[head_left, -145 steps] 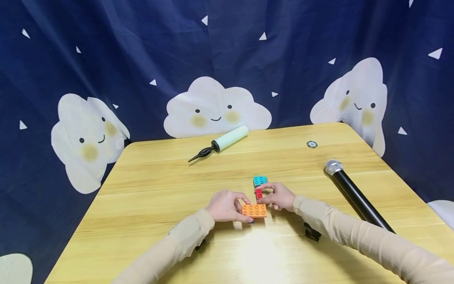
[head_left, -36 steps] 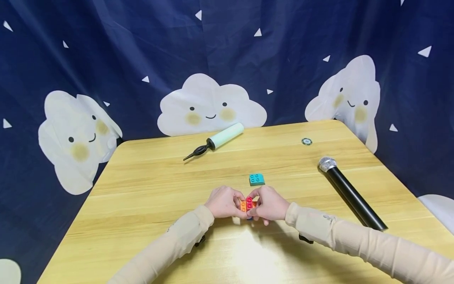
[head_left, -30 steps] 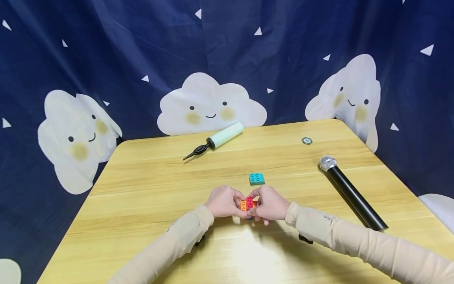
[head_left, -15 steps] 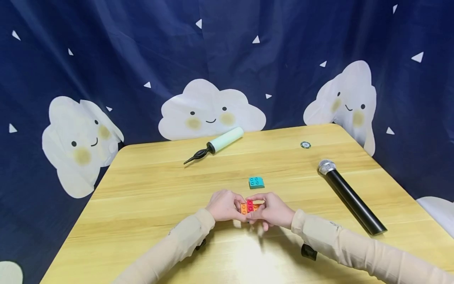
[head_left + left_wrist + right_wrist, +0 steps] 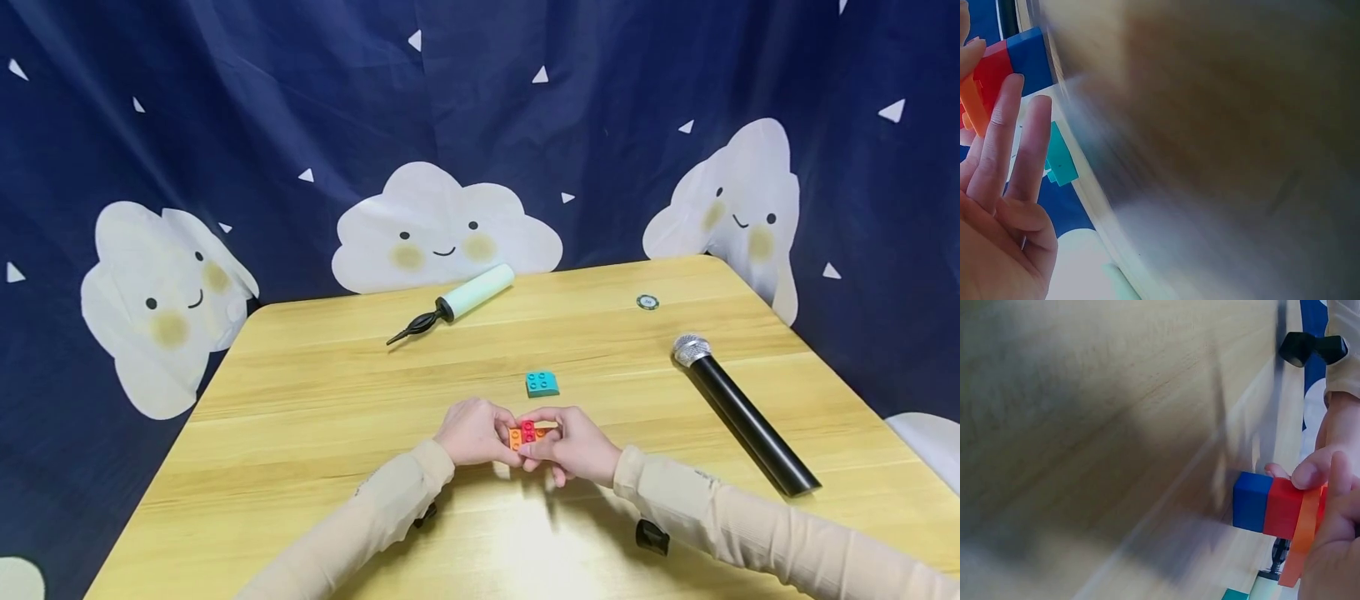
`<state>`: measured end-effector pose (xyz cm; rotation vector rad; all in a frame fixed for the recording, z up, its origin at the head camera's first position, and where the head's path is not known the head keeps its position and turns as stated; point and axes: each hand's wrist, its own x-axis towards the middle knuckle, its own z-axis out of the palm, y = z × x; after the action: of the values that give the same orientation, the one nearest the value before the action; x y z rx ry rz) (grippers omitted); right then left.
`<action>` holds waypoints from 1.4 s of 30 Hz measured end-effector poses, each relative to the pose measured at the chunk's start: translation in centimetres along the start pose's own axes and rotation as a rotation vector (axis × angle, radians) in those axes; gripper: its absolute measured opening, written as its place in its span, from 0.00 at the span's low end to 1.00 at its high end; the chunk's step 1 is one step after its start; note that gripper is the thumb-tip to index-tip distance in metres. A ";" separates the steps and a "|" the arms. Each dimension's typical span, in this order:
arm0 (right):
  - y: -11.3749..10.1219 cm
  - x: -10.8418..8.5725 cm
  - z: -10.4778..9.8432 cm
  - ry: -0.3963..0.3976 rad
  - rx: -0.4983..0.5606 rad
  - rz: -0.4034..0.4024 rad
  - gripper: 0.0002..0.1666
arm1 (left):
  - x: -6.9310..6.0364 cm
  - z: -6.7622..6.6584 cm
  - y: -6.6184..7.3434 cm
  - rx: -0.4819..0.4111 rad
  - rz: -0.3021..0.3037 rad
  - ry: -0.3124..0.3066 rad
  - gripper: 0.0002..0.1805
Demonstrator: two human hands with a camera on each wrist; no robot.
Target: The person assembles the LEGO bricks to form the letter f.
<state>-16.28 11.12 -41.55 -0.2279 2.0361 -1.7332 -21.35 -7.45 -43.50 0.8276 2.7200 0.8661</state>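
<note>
A stack of toy building bricks stands between both hands near the table's middle. Its blue brick [image 5: 1252, 501] is lowest, then a red brick [image 5: 1283, 507], then a wider orange brick [image 5: 515, 438]. On top of the orange one sits a small red brick [image 5: 528, 431], lying across it. My left hand [image 5: 472, 433] grips the stack from the left side. From the right, my right hand [image 5: 579, 446] pinches the small red brick between thumb and forefinger. Beyond the hands a teal brick [image 5: 542, 384] lies on the table.
On the wooden table [image 5: 315, 400] a black microphone [image 5: 738, 408] lies at the right. Further back are a pale green hand pump [image 5: 472, 296] with a black nozzle and a round chip [image 5: 647, 302]. A dark blue curtain [image 5: 480, 92] hangs behind the table.
The right hand has brought the small red brick from beside the orange brick onto its top. In the last second the right-hand fingers shift slightly; the left hand keeps its grip.
</note>
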 end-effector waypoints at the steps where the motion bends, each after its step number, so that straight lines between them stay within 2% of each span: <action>1: 0.0 0.0 0.0 -0.003 0.001 0.000 0.28 | 0.0 0.0 0.0 0.000 -0.003 0.002 0.16; 11: -0.6 0.4 -0.4 -0.045 -0.093 -0.018 0.27 | 0.1 0.1 -0.1 0.018 0.001 0.002 0.16; 20: -0.8 0.7 -0.6 -0.071 -0.047 0.029 0.25 | 0.0 0.0 -0.1 0.012 -0.013 -0.001 0.15; 27: -1.1 0.5 -0.6 -0.077 -0.052 0.050 0.24 | -0.1 -0.1 0.0 -0.001 -0.033 -0.023 0.14; 34: -1.0 0.6 -0.6 -0.066 -0.037 0.047 0.24 | 0.2 -0.2 -0.2 0.024 -0.021 -0.031 0.15; 42: -1.1 0.5 -0.9 -0.066 -0.115 0.016 0.30 | 0.5 -0.3 0.0 0.077 0.007 -0.009 0.18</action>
<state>-17.32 11.52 -40.53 -0.3006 2.0863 -1.5794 -21.86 -7.39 -43.24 0.8545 2.7599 0.7610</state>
